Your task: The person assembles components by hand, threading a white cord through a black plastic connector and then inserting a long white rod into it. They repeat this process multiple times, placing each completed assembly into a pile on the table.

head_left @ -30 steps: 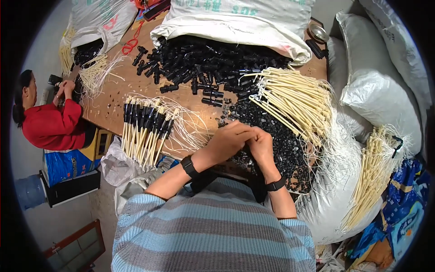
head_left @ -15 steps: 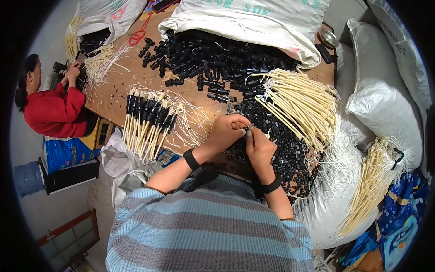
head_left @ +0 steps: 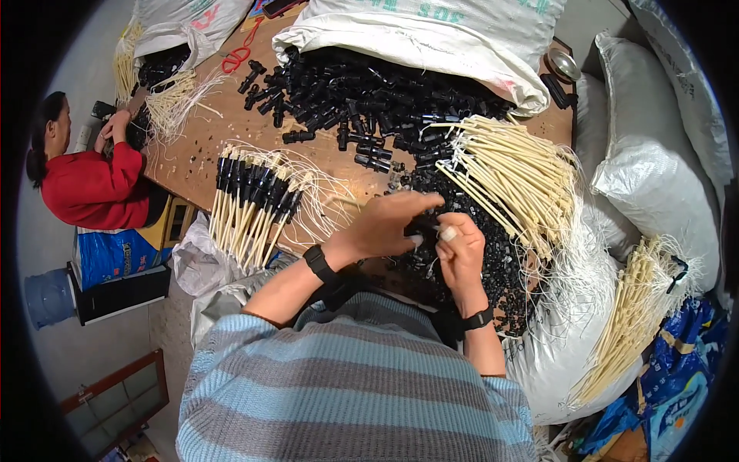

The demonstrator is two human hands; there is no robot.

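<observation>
My left hand (head_left: 389, 223) hovers over the near edge of the heap of small black plastic pieces (head_left: 493, 269). Its forefinger and thumb are apart, with a dark shape between them that I cannot tell from the heap. Close by on the right, my right hand (head_left: 462, 250) is closed in a pinch. What its fingertips hold is too small to name. A cream tube end (head_left: 344, 202) shows just left of my left hand. Farther left lie cream tubes with black connectors (head_left: 258, 189) and thin white cords. Beyond the heap rests a bundle of plain cream tubes (head_left: 516, 169).
Black connectors (head_left: 369, 92) spill from a white woven sack (head_left: 423, 35) on the brown table (head_left: 196, 173). Red scissors (head_left: 236, 58) lie at the far left. A person in red (head_left: 92, 185) works at the left edge. Full sacks (head_left: 647, 123) stand on the right.
My hands have moved apart from their shared pinch. The left one has spread its forefinger and thumb; the right one has shifted slightly right, still pinching.
</observation>
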